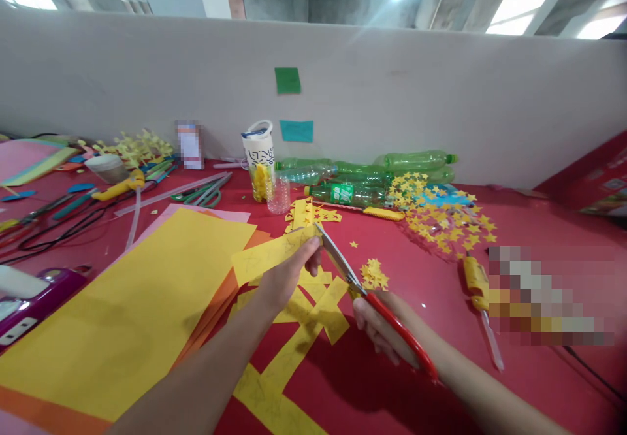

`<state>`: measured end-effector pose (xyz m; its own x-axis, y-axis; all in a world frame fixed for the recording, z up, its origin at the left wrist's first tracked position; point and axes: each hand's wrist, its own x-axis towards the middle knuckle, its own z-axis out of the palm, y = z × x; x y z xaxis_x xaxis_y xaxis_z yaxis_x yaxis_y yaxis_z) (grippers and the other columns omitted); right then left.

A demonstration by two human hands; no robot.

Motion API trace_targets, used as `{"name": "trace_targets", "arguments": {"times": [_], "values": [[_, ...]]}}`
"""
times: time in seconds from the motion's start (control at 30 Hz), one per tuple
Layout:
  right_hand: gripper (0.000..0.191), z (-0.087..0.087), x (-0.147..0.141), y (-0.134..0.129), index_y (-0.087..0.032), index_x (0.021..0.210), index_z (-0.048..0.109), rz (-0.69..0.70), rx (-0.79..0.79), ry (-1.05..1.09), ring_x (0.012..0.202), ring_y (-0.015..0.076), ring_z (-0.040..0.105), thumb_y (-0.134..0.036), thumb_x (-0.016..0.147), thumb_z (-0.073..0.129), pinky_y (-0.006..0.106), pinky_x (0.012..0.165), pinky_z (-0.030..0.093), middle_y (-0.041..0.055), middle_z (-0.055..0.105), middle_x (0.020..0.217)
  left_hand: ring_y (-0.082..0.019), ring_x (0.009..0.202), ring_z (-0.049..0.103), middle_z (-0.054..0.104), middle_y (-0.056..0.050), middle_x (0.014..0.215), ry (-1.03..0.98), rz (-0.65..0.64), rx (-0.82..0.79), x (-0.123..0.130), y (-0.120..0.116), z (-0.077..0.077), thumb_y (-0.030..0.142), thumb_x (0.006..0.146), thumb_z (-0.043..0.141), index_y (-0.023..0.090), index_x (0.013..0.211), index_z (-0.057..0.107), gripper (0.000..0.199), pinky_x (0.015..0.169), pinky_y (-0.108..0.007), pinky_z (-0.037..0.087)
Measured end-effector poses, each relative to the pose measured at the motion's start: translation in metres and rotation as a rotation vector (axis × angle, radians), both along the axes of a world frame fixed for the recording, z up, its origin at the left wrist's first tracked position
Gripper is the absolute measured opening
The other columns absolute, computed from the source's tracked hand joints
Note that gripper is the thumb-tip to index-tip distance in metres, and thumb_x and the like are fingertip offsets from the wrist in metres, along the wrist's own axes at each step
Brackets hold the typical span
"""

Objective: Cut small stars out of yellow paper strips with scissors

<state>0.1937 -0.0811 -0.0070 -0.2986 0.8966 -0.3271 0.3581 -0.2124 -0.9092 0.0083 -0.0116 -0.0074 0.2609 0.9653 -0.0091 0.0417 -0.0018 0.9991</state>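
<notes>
My left hand [289,268] pinches the right end of a yellow paper strip [259,255], which has faint star outlines drawn on it. Red-handled scissors [392,324] are gripped in my right hand [379,324], with their blades pointing up and left to the strip's end beside my left fingertips. Below my hands, several more yellow strips [294,350] lie crossed on the red table. A small heap of cut yellow stars [374,273] sits just beyond my right hand, and a single star [353,244] lies near the blades.
Large yellow sheets [132,304] cover the left side. Green plastic bottles [357,193], a white patterned cup [259,154] and a clear one [279,196] stand or lie along the partition. Scattered stars [445,219] and a yellow glue gun [475,281] are at right.
</notes>
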Motion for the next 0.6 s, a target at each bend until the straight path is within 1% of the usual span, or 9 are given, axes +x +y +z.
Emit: {"name": "trace_targets", "arguments": {"times": [0.17, 0.37, 0.5, 0.6], "values": [[0.050, 0.004, -0.003, 0.001, -0.018, 0.062, 0.042, -0.048, -0.008, -0.045, 0.027, 0.0034, 0.034, -0.067, 0.075, 0.039, 0.012, 0.026, 0.026, -0.0097, 0.034, 0.037, -0.012, 0.061, 0.048, 0.051, 0.001, 0.056, -0.021, -0.003, 0.002, 0.000, 0.002, -0.003, 0.046, 0.084, 0.038, 0.019, 0.060, 0.053, 0.039, 0.069, -0.027, 0.037], [0.048, 0.010, -0.005, 0.002, -0.018, 0.060, 0.042, -0.047, -0.001, -0.079, 0.026, 0.0028, 0.034, -0.064, 0.075, 0.041, 0.012, 0.025, 0.026, -0.0092, 0.035, 0.038, -0.012, 0.058, 0.048, 0.052, 0.001, 0.056, -0.078, 0.010, 0.014, 0.000, 0.003, -0.002, 0.042, 0.083, 0.041, 0.019, 0.060, 0.055, 0.036, 0.065, -0.026, 0.038], [0.046, 0.010, -0.004, 0.003, -0.018, 0.059, 0.042, -0.058, 0.002, -0.108, 0.025, 0.0036, 0.034, -0.062, 0.076, 0.043, 0.012, 0.025, 0.026, -0.0098, 0.034, 0.037, -0.011, 0.056, 0.049, 0.053, 0.000, 0.055, -0.118, 0.060, 0.042, 0.000, 0.002, 0.001, 0.038, 0.082, 0.045, 0.017, 0.058, 0.057, 0.035, 0.062, -0.026, 0.040], [0.043, 0.013, -0.003, 0.004, -0.018, 0.059, 0.042, -0.064, 0.003, -0.106, 0.026, 0.0035, 0.033, -0.058, 0.075, 0.048, 0.013, 0.027, 0.028, -0.0104, 0.032, 0.036, -0.010, 0.051, 0.048, 0.054, -0.001, 0.055, -0.208, 0.089, 0.086, 0.000, 0.004, 0.004, 0.033, 0.080, 0.050, 0.015, 0.058, 0.057, 0.030, 0.056, -0.025, 0.040]]}}
